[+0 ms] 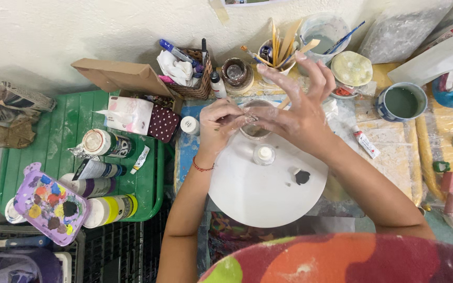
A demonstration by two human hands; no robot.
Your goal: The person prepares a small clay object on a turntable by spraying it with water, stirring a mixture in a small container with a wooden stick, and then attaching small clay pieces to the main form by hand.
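My left hand and my right hand meet over a small glass jar at the far edge of a round white board. The left fingers are curled, pinching something small that I cannot make out. My right thumb and forefinger pinch at the same spot while the other fingers fan upward. Both hands carry white smears. A small clear cup and a dark little lump lie on the board.
A green tray on the left holds paint bottles and a purple palette. Behind stand a wicker basket, a cup of brushes, a water tub and a blue-rimmed cup. A paint tube lies to the right.
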